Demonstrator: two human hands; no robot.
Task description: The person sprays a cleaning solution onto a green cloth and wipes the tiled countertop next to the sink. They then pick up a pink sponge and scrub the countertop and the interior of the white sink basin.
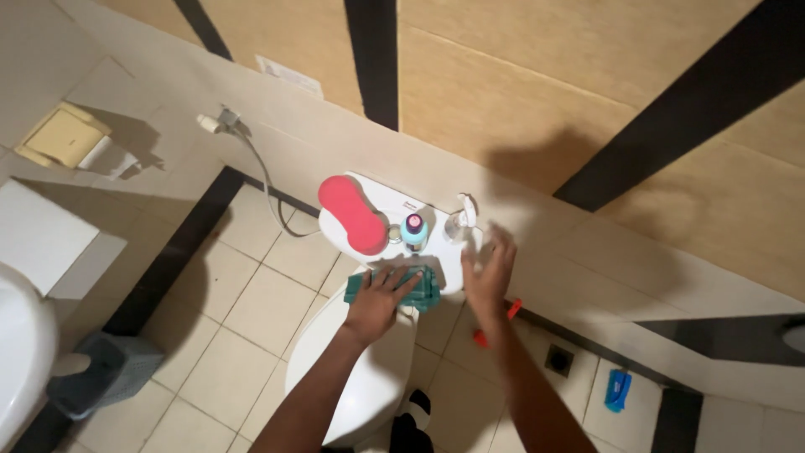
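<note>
My left hand (377, 298) lies flat on a green cloth (423, 289), pressing it on the front edge of the white toilet tank lid (381, 201). On the lid rest a pink sponge (352, 214), a small blue bottle with a pink cap (413, 231) and a clear spray bottle (461, 220). My right hand (489, 273) hovers open, fingers spread, just right of the tank and below the spray bottle, holding nothing. The closed white toilet lid (352, 369) lies below my arms.
A bidet hose (267, 180) hangs from the wall at left, near a paper holder (63, 138). A grey bin (101, 373) and a white basin (21, 352) sit at far left. A red object (495, 323) and a blue object (618, 390) lie on the tiled floor.
</note>
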